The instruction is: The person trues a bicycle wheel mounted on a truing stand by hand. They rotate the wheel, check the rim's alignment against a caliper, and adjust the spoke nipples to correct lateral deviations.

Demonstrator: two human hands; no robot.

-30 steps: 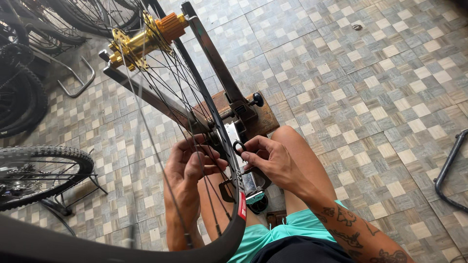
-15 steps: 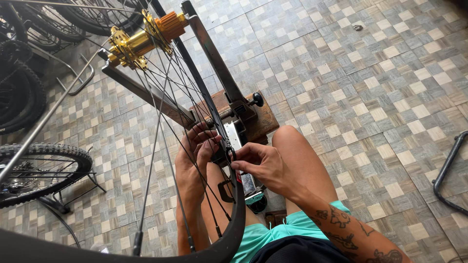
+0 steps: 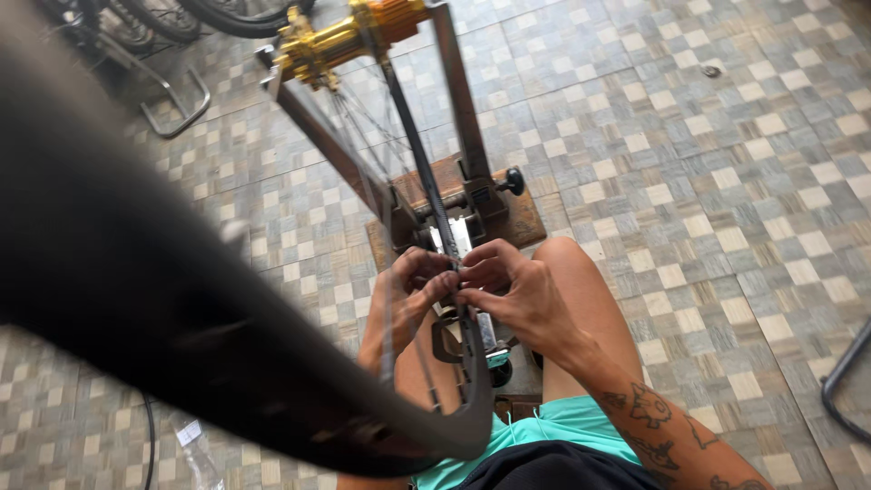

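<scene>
Both the left hand [image 3: 406, 289] and right hand [image 3: 513, 290] pinch thin steel spokes [image 3: 410, 154] at the black carbon wheel rim [image 3: 467, 358]; small, even turns seem wise.

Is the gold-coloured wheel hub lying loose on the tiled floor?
No, the gold-coloured metal wheel hub sits clamped between the upright arms of the truing stand, well above the checkered tile floor.

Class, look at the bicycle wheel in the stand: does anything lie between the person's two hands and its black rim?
Nothing visible does. The left hand and right hand already meet at the black wheel rim, fingers against it between the thin spokes.
</scene>
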